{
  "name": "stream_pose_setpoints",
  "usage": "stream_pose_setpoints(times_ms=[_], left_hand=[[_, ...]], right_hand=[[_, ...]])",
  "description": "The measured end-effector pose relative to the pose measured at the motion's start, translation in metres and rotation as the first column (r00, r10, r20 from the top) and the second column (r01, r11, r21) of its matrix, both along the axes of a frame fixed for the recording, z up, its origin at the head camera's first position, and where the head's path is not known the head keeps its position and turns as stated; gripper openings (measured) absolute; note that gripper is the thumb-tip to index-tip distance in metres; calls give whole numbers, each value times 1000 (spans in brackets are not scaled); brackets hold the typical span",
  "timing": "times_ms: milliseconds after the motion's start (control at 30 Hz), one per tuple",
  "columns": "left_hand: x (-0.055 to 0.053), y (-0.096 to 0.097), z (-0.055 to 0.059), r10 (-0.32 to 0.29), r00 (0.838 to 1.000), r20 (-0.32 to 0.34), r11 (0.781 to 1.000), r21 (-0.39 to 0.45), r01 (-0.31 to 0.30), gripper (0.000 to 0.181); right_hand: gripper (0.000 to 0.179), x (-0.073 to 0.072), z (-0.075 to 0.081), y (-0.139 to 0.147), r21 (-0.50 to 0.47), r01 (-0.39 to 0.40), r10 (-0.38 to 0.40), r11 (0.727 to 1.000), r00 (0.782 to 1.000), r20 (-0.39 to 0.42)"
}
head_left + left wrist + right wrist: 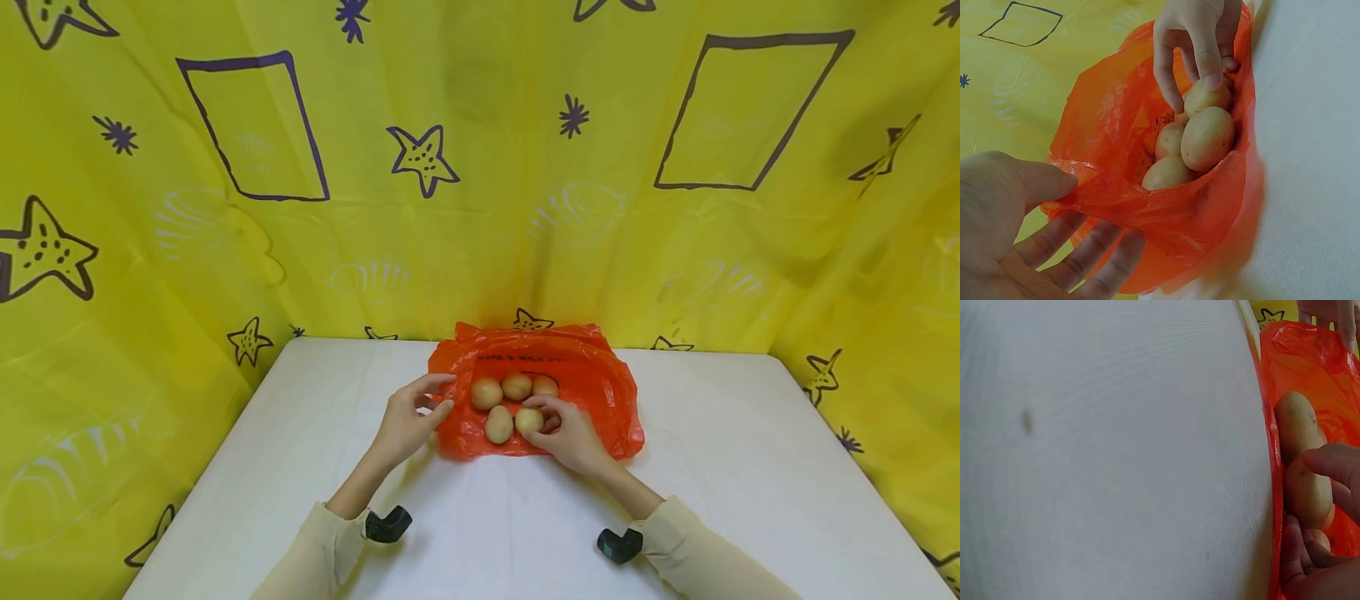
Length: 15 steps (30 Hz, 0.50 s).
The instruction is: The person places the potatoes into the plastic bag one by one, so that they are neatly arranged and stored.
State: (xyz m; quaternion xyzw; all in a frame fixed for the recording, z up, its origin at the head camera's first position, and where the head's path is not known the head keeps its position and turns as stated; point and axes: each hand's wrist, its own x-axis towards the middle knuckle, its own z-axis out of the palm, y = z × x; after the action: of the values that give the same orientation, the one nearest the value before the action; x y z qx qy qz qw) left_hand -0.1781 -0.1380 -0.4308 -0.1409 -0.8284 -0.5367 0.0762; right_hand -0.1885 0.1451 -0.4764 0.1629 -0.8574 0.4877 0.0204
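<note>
A red plastic bag (600,387) lies with its mouth toward me, and several potatoes (499,425) sit inside it. At the bag's left side, my left hand (407,422) holds the rim, thumb on one face and fingers behind the thin plastic (1166,215). My right hand (576,437) reaches into the mouth and grips the front right potato (529,421) between thumb and fingers. In the right wrist view that potato (1307,490) touches another potato (1296,425) beside it. Potatoes at the back are partly hidden by the right hand.
The bag rests near the far edge of a white table (300,467). Behind and at both sides hangs a yellow curtain (495,275) with drawn stars and frames. Dark devices (388,525) are worn at both wrists.
</note>
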Motion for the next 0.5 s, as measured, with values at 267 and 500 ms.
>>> stream_pose_setpoints(times_ms=[267, 500], left_hand=[[1, 0, 1, 10, 1000, 14, 1000, -4, -10, 34], [2, -1, 0, 11, 1000, 19, 1000, 0, -11, 35]], right_hand=[[38, -1, 0, -4, -6, 26, -26, 1000, 999, 19], [38, -1, 0, -4, 1, 14, -14, 1000, 999, 38]])
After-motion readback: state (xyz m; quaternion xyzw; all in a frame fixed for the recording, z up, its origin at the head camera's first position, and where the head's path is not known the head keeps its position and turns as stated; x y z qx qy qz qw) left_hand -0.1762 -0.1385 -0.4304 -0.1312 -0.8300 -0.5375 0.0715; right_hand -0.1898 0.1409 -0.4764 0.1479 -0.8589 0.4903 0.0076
